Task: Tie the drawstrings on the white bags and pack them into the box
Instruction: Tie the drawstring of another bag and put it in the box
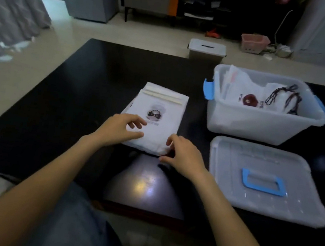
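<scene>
Nearest the camera are two bare forearms reaching forward over a lap in grey-blue trousers [71, 221], past the near edge of a black table [61, 91]. The left hand [119, 128] rests on the near-left part of a stack of white bags [159, 114], its fingers loosely curved and spread, gripping nothing that can be made out. The right hand [184, 156] sits at the stack's near-right corner with fingers bent down toward the edge; whether it pinches the fabric or a drawstring cannot be told. The stack lies flat near the table's middle, printed side up, with two pale strips across its far end; how many bags it holds cannot be counted. To the left of the stack the dark tabletop runs bare out to its left edge, and a glossy patch of it shows between the arms. Right of the stack, well apart from it, stands one translucent plastic box [262, 123] with blue latches, open at the top; inside lie white bags already packed [244, 88], at least two, one showing a dark red print, and black drawstrings [283, 96] looped on top toward the right. In front of the box, just beside it, the one lid [264, 180] lies flat with its blue handle up, its near-right corner reaching the table's edge. Beyond the table a second, smaller lidded box [207, 50] stands on the floor.
</scene>
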Available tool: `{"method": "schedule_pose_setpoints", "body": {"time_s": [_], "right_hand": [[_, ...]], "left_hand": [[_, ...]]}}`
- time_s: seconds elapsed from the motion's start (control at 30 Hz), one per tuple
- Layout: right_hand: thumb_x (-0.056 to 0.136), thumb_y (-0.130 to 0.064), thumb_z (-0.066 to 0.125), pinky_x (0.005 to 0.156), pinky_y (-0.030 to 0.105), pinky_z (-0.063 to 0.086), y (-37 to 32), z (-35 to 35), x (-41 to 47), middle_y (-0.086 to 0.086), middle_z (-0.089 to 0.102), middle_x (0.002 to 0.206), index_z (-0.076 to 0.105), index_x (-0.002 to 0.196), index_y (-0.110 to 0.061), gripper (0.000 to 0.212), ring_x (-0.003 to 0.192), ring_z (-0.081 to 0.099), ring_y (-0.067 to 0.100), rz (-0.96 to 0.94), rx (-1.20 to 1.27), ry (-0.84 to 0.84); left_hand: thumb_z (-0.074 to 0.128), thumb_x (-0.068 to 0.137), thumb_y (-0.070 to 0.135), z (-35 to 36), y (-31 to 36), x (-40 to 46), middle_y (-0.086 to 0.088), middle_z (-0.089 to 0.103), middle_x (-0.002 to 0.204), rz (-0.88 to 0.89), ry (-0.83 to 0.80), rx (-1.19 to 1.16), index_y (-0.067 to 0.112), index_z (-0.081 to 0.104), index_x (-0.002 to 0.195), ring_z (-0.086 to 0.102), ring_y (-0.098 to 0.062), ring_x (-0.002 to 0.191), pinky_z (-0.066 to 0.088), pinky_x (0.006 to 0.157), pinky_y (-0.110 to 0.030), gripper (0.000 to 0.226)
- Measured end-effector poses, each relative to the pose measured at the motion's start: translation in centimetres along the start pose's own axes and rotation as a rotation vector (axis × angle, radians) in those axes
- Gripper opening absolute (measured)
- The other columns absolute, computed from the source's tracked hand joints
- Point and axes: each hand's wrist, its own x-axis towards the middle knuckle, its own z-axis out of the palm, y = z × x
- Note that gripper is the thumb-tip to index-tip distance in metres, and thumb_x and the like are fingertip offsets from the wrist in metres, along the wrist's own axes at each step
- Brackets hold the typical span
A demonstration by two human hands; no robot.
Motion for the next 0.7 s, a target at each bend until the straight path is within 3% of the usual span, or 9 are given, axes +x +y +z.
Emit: {"method": "schedule_pose_setpoints", "body": {"time_s": [0.07,0.13,0.3,0.43,0.5,0.57,0.7], "right_hand": [[0.076,-0.046,0.071,0.077,0.035,0.04,0.0,1.8,0.0,0.003,0.054,0.107,0.05,0.104,-0.017,0.045,0.098,0.048,0.025,0.009,-0.082,0.023],[0.083,-0.04,0.066,0.074,0.035,0.037,0.3,2.9,0.1,0.005,0.055,0.102,0.054,0.1,-0.015,0.033,0.093,0.049,0.027,-0.005,-0.125,0.127],[0.085,-0.02,0.066,0.064,0.037,0.038,1.6,3.1,0.3,0.011,0.062,0.079,0.06,0.08,-0.007,0.015,0.075,0.053,0.034,-0.045,-0.114,0.34],[0.096,-0.022,0.05,0.068,0.037,0.028,1.9,1.9,0.5,0.012,0.064,0.088,0.056,0.089,-0.006,0.018,0.083,0.052,0.034,0.038,-0.064,0.328],[0.098,-0.022,0.046,0.069,0.037,0.032,1.9,1.2,0.5,0.005,0.064,0.084,0.052,0.09,-0.011,0.015,0.081,0.055,0.03,0.073,0.101,0.337],[0.097,-0.023,0.048,0.07,0.036,0.039,2.2,0.4,0.3,-0.001,0.065,0.079,0.053,0.09,-0.015,0.012,0.078,0.057,0.023,0.099,0.212,0.359],[0.092,-0.025,0.058,0.068,0.03,0.039,3.3,-0.6,-0.5,-0.001,0.067,0.083,0.063,0.09,-0.014,0.013,0.081,0.055,0.017,0.107,0.088,0.317]], "left_hand": [[0.075,0.077,0.036,0.3,-1.5,-0.9,0.01,0.063,0.106,-0.008,-0.057,0.079,0.031,0.063,0.111,0.056,-0.008,0.096,0.047,0.086,-0.031,0.037],[0.077,0.074,0.038,0.4,-2.4,-0.9,0.009,0.059,0.107,0.007,-0.104,0.157,0.03,0.061,0.113,0.052,-0.008,0.097,0.042,0.083,-0.026,0.042],[0.076,0.074,0.038,1.1,-2.9,-0.3,0.012,0.053,0.098,0.04,-0.075,0.284,0.032,0.06,0.106,0.051,-0.009,0.096,0.047,0.081,-0.031,0.036],[0.067,0.083,0.037,2.1,-2.6,-0.2,0.009,0.058,0.102,0.092,-0.033,0.32,0.029,0.06,0.108,0.051,-0.013,0.1,0.047,0.08,-0.031,0.027],[0.058,0.09,0.039,2.2,-2.4,0.0,0.008,0.059,0.102,0.111,-0.005,0.315,0.029,0.061,0.108,0.052,-0.012,0.099,0.046,0.079,-0.03,0.022],[0.051,0.094,0.04,2.3,-2.0,0.1,0.007,0.059,0.098,0.123,0.058,0.278,0.027,0.063,0.107,0.054,-0.012,0.094,0.047,0.077,-0.031,0.022],[0.048,0.095,0.039,2.7,-1.8,0.1,0.005,0.059,0.101,0.116,0.141,0.209,0.029,0.063,0.107,0.054,-0.014,0.097,0.05,0.08,-0.037,0.022]]}}
